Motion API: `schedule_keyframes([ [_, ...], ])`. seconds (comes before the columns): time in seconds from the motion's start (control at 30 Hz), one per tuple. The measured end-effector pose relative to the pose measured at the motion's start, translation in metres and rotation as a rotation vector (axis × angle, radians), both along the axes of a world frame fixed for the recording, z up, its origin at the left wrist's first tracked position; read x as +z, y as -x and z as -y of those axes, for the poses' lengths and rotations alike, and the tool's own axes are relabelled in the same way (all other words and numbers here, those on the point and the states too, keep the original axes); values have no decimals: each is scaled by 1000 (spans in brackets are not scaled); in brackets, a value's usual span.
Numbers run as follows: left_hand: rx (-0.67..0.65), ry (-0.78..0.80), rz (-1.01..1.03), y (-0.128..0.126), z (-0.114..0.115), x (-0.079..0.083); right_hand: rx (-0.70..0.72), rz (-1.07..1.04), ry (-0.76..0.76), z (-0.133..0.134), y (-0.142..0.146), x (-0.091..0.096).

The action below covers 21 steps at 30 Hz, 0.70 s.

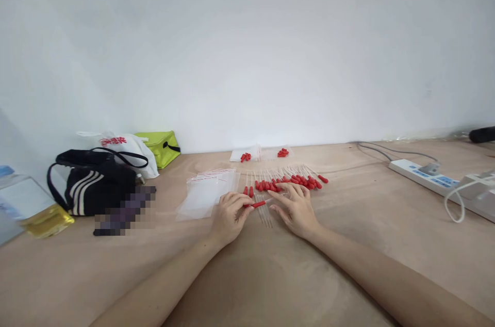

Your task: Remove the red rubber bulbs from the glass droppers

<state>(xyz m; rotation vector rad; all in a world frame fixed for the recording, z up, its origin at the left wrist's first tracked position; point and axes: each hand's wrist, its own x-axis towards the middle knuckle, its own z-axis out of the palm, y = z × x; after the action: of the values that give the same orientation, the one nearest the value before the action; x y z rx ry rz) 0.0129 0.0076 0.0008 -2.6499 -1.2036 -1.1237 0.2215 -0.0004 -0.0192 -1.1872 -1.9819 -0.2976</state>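
Observation:
My left hand (229, 213) pinches a clear glass dropper (263, 203) by its red rubber bulb, low over the wooden table (270, 275). My right hand (294, 208) grips the dropper's clear tube end, fingers curled. Just behind both hands lies a row of several droppers with red bulbs (288, 181). To the left of the hands lies a stack of clear zip bags (209, 190). Further back sit two small bags with loose red bulbs (263, 153).
A black striped bag (95, 182), a white plastic bag (127, 149) and a green pouch (160, 146) stand at the left by the wall. A bottle of yellow liquid (31, 208) lies far left. A white power strip (433, 177) with cables lies at the right.

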Motion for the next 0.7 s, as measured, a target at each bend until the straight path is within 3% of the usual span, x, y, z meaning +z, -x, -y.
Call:
schedule_keyframes([
  [0.33,-13,6,-60,-1,3,3,80,69,66,1,0,2],
  [0.7,-32,-135,-180,-8,2,-1,202,117,74,5,-2,6],
])
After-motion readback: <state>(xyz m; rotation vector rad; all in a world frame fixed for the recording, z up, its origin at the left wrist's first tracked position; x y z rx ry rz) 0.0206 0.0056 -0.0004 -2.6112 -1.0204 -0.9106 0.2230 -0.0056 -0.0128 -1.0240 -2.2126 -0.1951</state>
